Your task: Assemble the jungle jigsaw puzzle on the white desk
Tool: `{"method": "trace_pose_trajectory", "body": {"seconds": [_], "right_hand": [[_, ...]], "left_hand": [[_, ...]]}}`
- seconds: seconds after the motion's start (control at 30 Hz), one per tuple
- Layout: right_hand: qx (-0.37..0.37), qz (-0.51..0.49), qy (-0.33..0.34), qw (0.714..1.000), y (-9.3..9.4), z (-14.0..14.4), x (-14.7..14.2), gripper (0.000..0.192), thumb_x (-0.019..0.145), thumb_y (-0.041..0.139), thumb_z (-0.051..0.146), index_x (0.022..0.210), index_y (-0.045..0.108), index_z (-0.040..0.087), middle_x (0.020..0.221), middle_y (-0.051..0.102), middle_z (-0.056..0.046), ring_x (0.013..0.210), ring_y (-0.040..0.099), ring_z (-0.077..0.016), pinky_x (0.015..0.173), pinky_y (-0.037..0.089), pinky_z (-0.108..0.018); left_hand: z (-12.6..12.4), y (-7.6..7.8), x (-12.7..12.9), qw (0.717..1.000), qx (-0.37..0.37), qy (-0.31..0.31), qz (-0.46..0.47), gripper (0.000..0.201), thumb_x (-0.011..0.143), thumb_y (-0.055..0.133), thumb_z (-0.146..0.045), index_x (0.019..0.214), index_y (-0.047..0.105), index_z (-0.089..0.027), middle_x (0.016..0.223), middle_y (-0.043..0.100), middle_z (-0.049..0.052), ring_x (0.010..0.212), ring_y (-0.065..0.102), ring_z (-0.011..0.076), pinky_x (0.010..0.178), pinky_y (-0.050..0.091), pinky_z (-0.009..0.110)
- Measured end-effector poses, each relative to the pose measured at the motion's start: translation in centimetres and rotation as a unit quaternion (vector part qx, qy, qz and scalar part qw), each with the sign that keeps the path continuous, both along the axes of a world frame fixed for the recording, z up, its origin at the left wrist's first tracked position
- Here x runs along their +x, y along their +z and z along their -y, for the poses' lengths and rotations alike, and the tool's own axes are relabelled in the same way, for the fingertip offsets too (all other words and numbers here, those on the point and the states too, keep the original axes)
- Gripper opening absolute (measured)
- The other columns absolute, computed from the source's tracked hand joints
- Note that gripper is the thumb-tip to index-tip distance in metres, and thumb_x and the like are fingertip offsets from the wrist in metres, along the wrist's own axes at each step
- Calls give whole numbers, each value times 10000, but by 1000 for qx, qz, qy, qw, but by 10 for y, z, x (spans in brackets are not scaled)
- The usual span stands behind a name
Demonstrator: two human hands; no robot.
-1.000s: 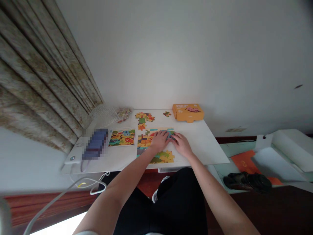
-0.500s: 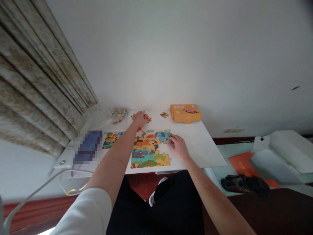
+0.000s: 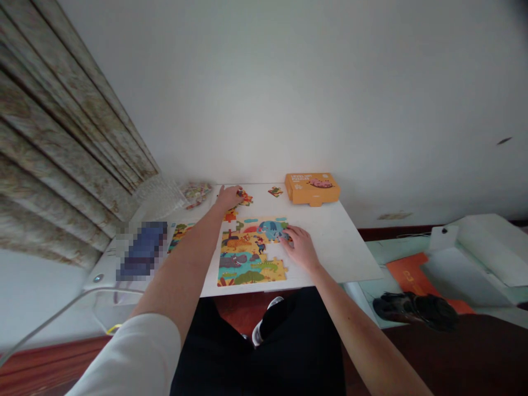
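A colourful animal jigsaw (image 3: 247, 256), partly joined, lies on the white table (image 3: 342, 247) in front of me. My right hand (image 3: 300, 246) rests flat at its right edge, fingers touching the blue elephant area. My left hand (image 3: 227, 195) reaches to the far side of the table and lies over a small cluster of loose puzzle pieces (image 3: 243, 197); whether it grips one is hidden. A single loose piece (image 3: 275, 191) sits further right, beside an orange puzzle box (image 3: 312, 188).
A picture card (image 3: 178, 234) lies left of the jigsaw, partly behind my arm. A plastic bag of pieces (image 3: 196, 192) sits at the back left by the curtain (image 3: 70, 148). A blurred blue object (image 3: 142, 256) is at left. Dark shoes (image 3: 414, 309) lie on the floor right.
My left hand left the jigsaw and reached to the loose pieces at the far side of the table. My right hand stayed at the jigsaw's right edge.
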State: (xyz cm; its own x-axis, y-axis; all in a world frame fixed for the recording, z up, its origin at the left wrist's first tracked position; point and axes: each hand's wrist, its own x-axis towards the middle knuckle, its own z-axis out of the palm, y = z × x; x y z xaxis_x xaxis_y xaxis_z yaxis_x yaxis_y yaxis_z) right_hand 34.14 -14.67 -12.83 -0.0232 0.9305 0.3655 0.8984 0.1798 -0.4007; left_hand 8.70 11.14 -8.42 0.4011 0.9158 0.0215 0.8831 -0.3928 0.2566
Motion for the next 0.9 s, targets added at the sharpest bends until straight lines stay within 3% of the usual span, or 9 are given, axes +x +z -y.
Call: {"method": "trace_pose_trajectory", "body": {"seconds": [0.27, 0.4, 0.5, 0.57, 0.63, 0.77, 0.9], "right_hand": [[-11, 8, 0, 1000, 2, 1, -1, 274, 1026, 582, 383, 1187, 734, 222, 1326, 712, -117, 1262, 619, -291, 1095, 467, -478], [-7, 5, 0, 1000, 0, 1, 0, 295, 1029, 568, 398, 1195, 733, 220, 1324, 710, -124, 1265, 618, -290, 1090, 471, -476], [-8, 2, 1, 1000, -1, 1, 0, 298, 1025, 568, 395, 1200, 734, 219, 1322, 710, -126, 1263, 617, -294, 1094, 471, -483], [-9, 0, -1, 1000, -2, 1, 0, 297, 1023, 568, 392, 1202, 733, 222, 1323, 709, -126, 1264, 615, -299, 1098, 468, -492], [-11, -1, -3, 1000, -2, 1, -1, 298, 1021, 564, 394, 1203, 732, 228, 1322, 708, -126, 1259, 615, -304, 1097, 467, -502], [-8, -6, -5, 1000, -1, 1, -1, 293, 1021, 555, 389, 1194, 733, 234, 1313, 711, -124, 1249, 618, -303, 1086, 470, -502], [-5, -6, -2, 1000, -1, 1, 0, 296, 1024, 550, 392, 1186, 734, 227, 1305, 711, -130, 1244, 622, -303, 1079, 473, -496]], "left_hand": [[51, -20, 20, 994, 58, -87, -7, 421, 1048, 409, -367, 1306, 708, -221, 1372, 699, 121, 1298, 618, 276, 1201, 358, 462], [67, -26, 27, 993, 61, -101, 17, 447, 1083, 352, -400, 1408, 635, -280, 1545, 579, 71, 1447, 497, 244, 1278, 245, 476], [60, -22, 16, 998, 61, -6, 29, 445, 1065, 387, -367, 1446, 600, -278, 1627, 483, 86, 1535, 383, 290, 1289, 193, 547], [48, -17, 3, 993, 53, 100, 31, 482, 1020, 484, -379, 1468, 572, -224, 1638, 448, 154, 1539, 368, 354, 1263, 241, 584], [34, -14, -12, 987, 24, 158, 26, 565, 961, 593, -428, 1467, 555, -180, 1592, 487, 209, 1491, 436, 383, 1222, 333, 547], [13, -11, -31, 990, -20, 134, 35, 575, 905, 685, -426, 1406, 579, -164, 1441, 628, 201, 1346, 591, 342, 1137, 448, 430], [7, -10, -30, 993, -15, 101, 58, 487, 910, 682, -323, 1372, 610, -186, 1400, 662, 171, 1305, 621, 302, 1124, 465, 391]]}}
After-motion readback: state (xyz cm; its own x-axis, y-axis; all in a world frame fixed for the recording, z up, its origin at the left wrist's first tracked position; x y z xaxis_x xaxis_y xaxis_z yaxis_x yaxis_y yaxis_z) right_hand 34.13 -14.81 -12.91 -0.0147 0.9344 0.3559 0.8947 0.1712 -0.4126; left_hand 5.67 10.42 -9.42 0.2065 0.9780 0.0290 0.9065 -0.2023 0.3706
